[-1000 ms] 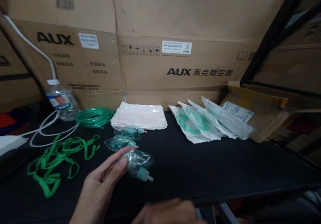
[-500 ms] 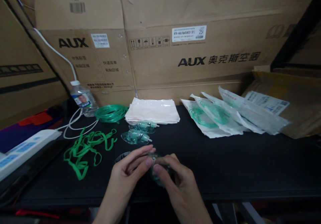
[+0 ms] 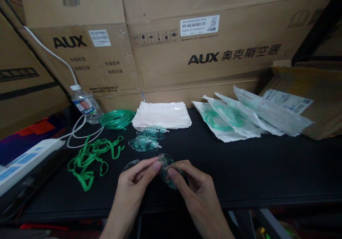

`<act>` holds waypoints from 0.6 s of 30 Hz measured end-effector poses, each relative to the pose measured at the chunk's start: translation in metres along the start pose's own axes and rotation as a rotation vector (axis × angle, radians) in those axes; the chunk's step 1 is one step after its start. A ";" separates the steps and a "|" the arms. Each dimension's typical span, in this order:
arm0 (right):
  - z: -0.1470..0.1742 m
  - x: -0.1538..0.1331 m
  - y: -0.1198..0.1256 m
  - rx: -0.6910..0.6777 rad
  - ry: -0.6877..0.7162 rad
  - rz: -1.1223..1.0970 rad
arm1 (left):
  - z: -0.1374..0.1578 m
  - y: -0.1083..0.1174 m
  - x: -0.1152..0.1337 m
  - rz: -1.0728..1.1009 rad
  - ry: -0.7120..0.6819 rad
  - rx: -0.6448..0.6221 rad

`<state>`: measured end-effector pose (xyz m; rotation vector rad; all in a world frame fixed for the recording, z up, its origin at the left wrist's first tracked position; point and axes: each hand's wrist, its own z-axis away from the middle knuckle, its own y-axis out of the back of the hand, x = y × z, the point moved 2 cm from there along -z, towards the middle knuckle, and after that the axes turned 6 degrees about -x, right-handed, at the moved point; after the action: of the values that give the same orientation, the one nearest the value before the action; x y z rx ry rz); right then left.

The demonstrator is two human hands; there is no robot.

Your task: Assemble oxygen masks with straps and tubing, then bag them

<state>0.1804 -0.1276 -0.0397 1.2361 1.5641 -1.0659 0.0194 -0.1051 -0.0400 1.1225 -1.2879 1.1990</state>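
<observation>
A clear, green-tinted oxygen mask [image 3: 166,177] is between my two hands, above the front of the black table. My left hand [image 3: 136,179] is closed, thumb and fingertips pinching the mask's left edge. Closed on the right side of the same mask, my right hand [image 3: 196,183] hides part of it. Just behind my left hand lies another clear piece [image 3: 130,164], mostly covered. Farther back, two more masks with pale connectors rest on the table, a nearer mask [image 3: 144,143] and a farther mask [image 3: 153,132].
Green elastic straps [image 3: 92,158] lie tangled at left, near a white power strip [image 3: 32,157]. Behind are coiled green tubing [image 3: 117,119], a plastic bottle [image 3: 87,105] and stacked white pouches [image 3: 161,115]. Packed pouches [image 3: 227,119] lean at right by a cardboard box [image 3: 326,100].
The fingers have drawn apart slightly, so more of the mask shows between them. My right hand has shifted a little right. The camera view has tilted down slightly.
</observation>
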 end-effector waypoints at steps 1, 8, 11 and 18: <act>0.000 0.000 0.000 0.022 0.011 0.004 | 0.000 0.000 0.000 -0.014 -0.014 -0.009; -0.001 -0.003 -0.006 0.106 0.141 0.110 | -0.002 -0.001 0.003 -0.102 -0.125 -0.048; 0.001 0.000 -0.008 0.151 0.236 0.174 | -0.001 -0.003 0.006 -0.129 -0.164 -0.027; 0.005 0.005 -0.009 0.222 0.407 0.357 | 0.002 -0.008 0.015 -0.133 -0.234 0.020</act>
<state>0.1713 -0.1329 -0.0451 1.8972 1.4602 -0.8020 0.0263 -0.1072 -0.0243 1.3727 -1.3542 1.0071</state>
